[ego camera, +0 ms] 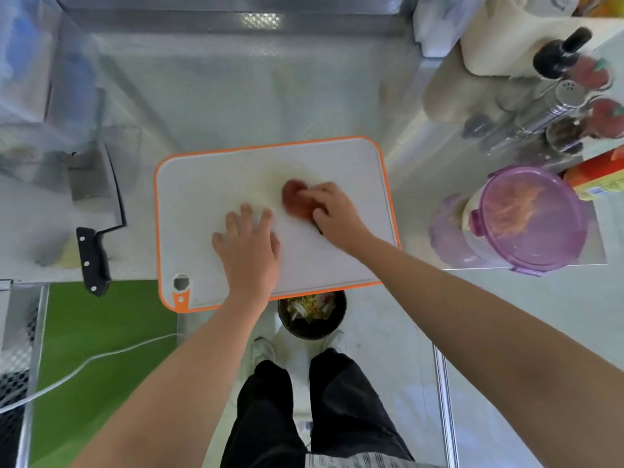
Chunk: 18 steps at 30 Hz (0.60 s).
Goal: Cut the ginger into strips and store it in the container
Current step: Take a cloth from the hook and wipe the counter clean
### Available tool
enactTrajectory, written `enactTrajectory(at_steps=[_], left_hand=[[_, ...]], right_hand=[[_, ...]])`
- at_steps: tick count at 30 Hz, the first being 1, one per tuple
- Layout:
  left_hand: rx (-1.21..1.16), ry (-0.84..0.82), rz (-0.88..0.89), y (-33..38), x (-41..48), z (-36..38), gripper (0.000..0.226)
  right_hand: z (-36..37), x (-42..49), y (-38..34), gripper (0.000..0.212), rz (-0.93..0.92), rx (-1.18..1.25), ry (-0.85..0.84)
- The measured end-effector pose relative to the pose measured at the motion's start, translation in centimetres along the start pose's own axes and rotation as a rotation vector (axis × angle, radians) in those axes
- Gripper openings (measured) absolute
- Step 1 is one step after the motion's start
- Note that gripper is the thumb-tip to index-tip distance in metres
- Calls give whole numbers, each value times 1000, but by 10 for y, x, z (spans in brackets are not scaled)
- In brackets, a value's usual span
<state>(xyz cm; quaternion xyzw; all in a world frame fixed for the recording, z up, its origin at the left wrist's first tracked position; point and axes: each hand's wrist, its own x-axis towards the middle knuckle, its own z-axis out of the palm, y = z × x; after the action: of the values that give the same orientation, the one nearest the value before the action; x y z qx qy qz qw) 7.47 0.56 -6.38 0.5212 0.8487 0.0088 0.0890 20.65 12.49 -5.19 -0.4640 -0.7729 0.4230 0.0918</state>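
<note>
Head cam: lidded purple container [533, 217], orangish strips [513, 214] inside, sits right of cutting board [202, 177]. R hand [332, 211] curled round blurred red object [295, 197] on board. L hand [250, 244] flat, palm down, fingers spread. Cleaver [98, 204] left of board.

the far-left part of the cutting board [202, 184] and the steel counter [219, 96] beyond it lie open. the cleaver [98, 197] lies just left of the board; the purple-lidded container [530, 217] and a cluster of shakers [567, 96] crowd the right side.
</note>
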Motion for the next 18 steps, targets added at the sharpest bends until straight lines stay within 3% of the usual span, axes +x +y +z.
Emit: enactTrajectory(at_steps=[2,6,9,12,14,18], left_hand=[[-2,30,24,-5,0,-1,37],[-42,44,55,-17,4,-4,39],[-120,32,78,-23,0,-3,47],[-204,42,170,-36,-7,-1,58],[-130,59,185,-46,-15,-3,56],[-38,58,8,-57,-30,-7,51]], right_hand=[[-2,-1,1,54,-74,26,-9],[-15,28,6,64,113,-44,194],[18,19,-10,61,2,-215,67],[32,-3,-20,54,-228,-104,-144],[20,-2,-21,49,-254,-65,-234],[20,-8,-19,60,-124,-111,11]])
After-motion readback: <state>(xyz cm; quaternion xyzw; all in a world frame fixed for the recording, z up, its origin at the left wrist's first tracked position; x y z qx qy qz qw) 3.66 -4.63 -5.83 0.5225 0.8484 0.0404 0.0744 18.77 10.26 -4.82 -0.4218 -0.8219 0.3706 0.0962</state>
